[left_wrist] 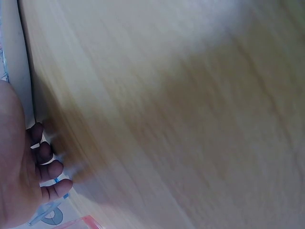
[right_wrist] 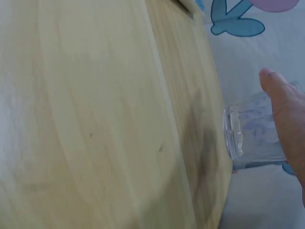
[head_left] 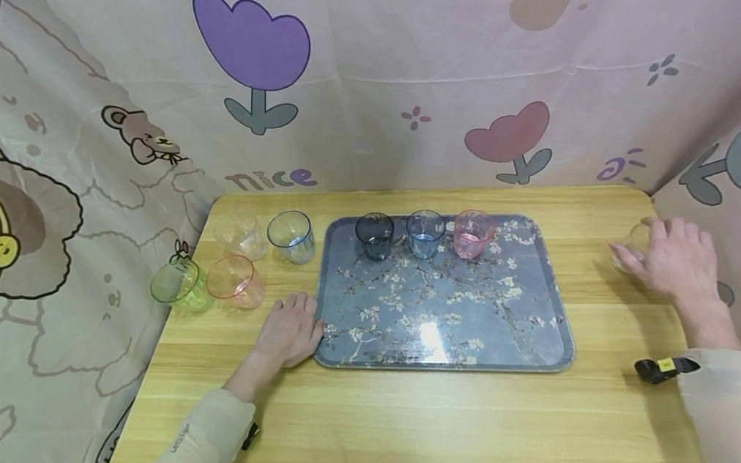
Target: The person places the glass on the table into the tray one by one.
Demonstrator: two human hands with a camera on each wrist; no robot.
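At the right end of the table, my right hand (head_left: 680, 259) grips a clear cup (right_wrist: 255, 129), thumb on the near side and fingers over it. The cup's base sits at the tabletop in the right wrist view. My left hand (head_left: 289, 330) lies at the left edge of a grey-blue tray (head_left: 444, 313) with a blossom print, its fingers (left_wrist: 56, 190) loosely bent and holding nothing. On the tray's far part stand a dark grey cup (head_left: 375, 237), a blue cup (head_left: 426, 234) and a pink cup (head_left: 472, 235) in a row.
Left of the tray stand a green cup (head_left: 183, 286), an orange-red-rimmed cup (head_left: 237, 282), a clear cup (head_left: 241, 235) and a blue-rimmed cup (head_left: 293, 237). Printed cloth (head_left: 367, 114) hangs behind the wooden table (head_left: 428, 432) and along both sides.
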